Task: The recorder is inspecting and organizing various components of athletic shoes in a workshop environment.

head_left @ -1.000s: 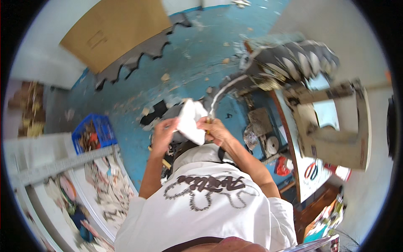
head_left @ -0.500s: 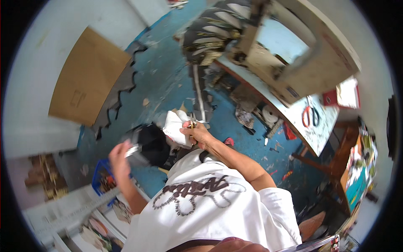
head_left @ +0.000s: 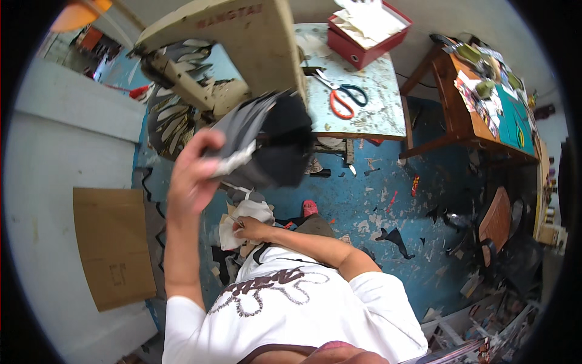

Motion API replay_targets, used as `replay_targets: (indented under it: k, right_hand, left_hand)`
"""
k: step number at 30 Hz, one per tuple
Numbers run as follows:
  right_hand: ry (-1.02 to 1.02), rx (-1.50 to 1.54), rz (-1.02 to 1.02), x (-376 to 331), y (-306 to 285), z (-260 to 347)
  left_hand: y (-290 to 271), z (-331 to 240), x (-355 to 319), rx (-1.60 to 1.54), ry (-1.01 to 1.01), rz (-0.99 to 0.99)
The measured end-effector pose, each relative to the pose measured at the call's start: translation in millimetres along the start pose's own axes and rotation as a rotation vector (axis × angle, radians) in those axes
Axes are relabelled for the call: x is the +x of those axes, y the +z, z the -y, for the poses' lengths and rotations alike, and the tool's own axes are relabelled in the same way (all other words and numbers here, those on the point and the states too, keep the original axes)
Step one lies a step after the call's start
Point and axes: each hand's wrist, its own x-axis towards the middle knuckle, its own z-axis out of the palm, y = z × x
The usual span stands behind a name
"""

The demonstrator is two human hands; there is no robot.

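Note:
Raised in front of the sewing machine, my left hand grips a bundle of black and grey fabric pieces with a white strip at its near edge. The bundle is blurred by motion, so its exact kind is unclear. Low near my waist, my right hand is closed on small scissors, of which only a bit of metal shows. White cloth pieces lie right beside that hand, over my lap.
Large scissors with red and dark handles lie on the worn machine table. A red box of white pieces stands behind them. Cardboard leans at left. A wooden table is at right. Scraps litter the blue floor.
My left hand has lifted the dark bundle from low at the left up toward the sewing machine. The view has turned right. My right hand stays low by the white cloth.

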Motion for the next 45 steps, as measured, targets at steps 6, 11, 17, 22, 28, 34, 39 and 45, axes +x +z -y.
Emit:
replay_targets:
  k: [6, 11, 17, 22, 28, 34, 39, 45]
  right_hand:
    - [-0.165, -0.017, -0.112, -34, -28, 8]
    - [-0.144, 0.044, -0.099, -57, -46, 8]
    - [0.080, 0.569, -0.072, -73, -53, 22]
    - [0.203, 0.490, -0.132, -59, -46, 56]
    - [0.033, 0.485, -0.129, -17, 16, 72]
    - [0.082, 0.274, 0.020, -7, 81, 58]
    - [0.128, 0.292, 0.197, -15, 109, 52]
    - [0.211, 0.163, 0.285, -26, 161, 39]
  left_hand:
    - [76, 96, 152, -0.658, -0.122, 0.287]
    - [68, 199, 221, -0.515, -0.323, -0.002]
    - [15, 215, 196, 0.225, -0.530, -0.037]
    - [-49, 123, 38, 0.472, -0.135, -0.093]
    - [-86, 89, -190, 0.544, -0.274, -0.986]
    - [-96, 134, -281, 0.146, -0.427, -1.231]
    - [-88, 156, -316, -0.432, -0.124, -1.171]
    - [-108, 170, -358, -0.873, 0.104, -1.147]
